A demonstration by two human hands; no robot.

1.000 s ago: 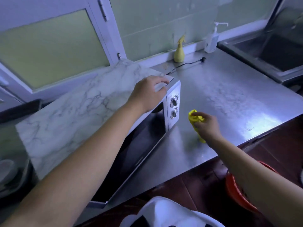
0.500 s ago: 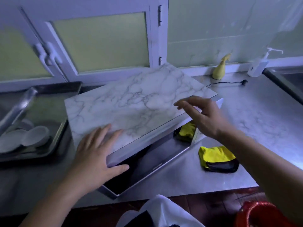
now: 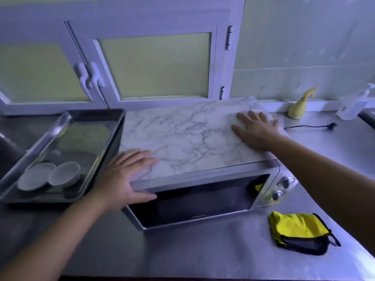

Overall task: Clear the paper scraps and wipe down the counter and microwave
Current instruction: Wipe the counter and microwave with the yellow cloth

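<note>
view from a head-worn camera, looking down at a steel desk (image 3: 203, 254) below a frosted window (image 3: 154, 63). a silver microwave (image 3: 198, 201) with a marble-patterned top sits on the desk. its long axis runs left to right across the view and its dark glass door faces the person.

both hands lie flat on the marble top and hold nothing. the left hand (image 3: 125, 175) rests at the front left corner, with straight fingers (image 3: 140, 157) spread on the top and the thumb against the upper edge of the door. the right hand (image 3: 256, 131) rests palm down near the back right corner, fingers straight and slightly fanned.

a yellow cloth (image 3: 298, 230) with a dark edge lies bunched on the desk, apart from both hands. it is to the front right of the microwave, just beyond the two knobs (image 3: 281, 188) and below the right forearm. the right hand is clearly the nearer one, so picking the cloth up would probably mean drawing that hand back toward the person and down to the desk.

a metal tray (image 3: 97, 122) sits just left of the microwave and holds two white dishes (image 3: 48, 176). a yellow spray bottle (image 3: 300, 107), a clear pump bottle (image 3: 356, 106) and a loose power cord (image 3: 310, 126) are at the back right. no paper scraps can be seen.
</note>
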